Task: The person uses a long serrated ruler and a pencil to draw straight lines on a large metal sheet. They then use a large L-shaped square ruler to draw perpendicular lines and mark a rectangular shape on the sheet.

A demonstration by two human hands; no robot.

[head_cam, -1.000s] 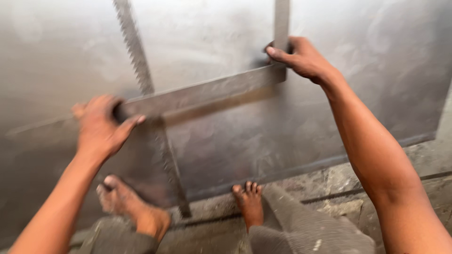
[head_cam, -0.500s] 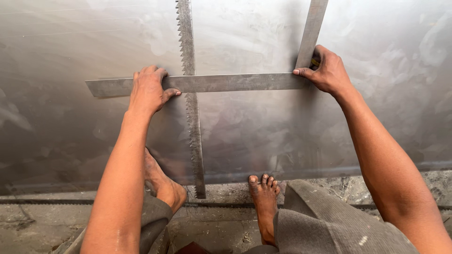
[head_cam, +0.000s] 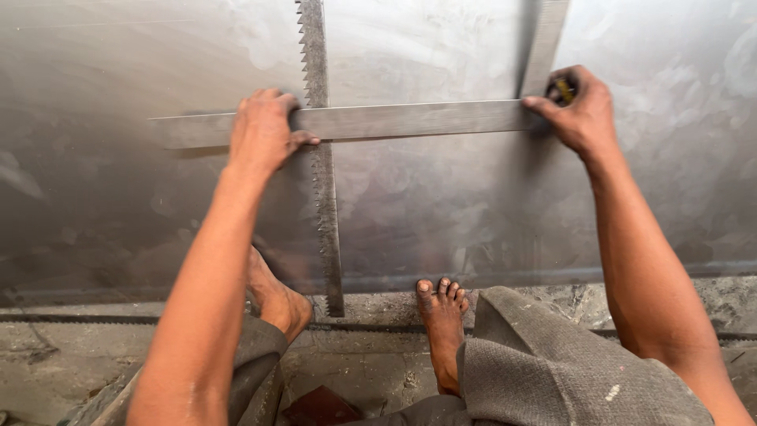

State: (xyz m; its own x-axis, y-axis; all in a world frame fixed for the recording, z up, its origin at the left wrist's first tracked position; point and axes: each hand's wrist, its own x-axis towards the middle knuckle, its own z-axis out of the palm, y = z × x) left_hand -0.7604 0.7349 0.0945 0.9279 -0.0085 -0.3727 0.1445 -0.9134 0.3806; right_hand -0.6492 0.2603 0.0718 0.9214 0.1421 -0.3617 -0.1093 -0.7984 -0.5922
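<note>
On the large steel sheet (head_cam: 441, 213) lying on the floor, a flat metal straightedge (head_cam: 394, 120) is laid across, running from 9 o'clock to 3 o'clock. The left hand (head_cam: 262, 130) is pressed palm-down on it near its left part, fingers spread and flat, so nothing is gripped, only held down. The right hand (head_cam: 579, 110) is closed around a small dark and yellow object (head_cam: 563, 89), perhaps a marker, and its fingertips are pushed against the right end of the straightedge, where a second metal strip (head_cam: 542, 47) goes away toward 12 o'clock. A toothed saw blade (head_cam: 319, 158) is seen under the straightedge, running from 12 o'clock down to 6 o'clock, just beside the left hand. Two bare feet (head_cam: 441, 327) are placed at the near edge of the sheet.

The straightedge could slip on the smooth steel if the pressure of one hand is eased. The left fingers could be cut by the saw teeth, being so close.
</note>
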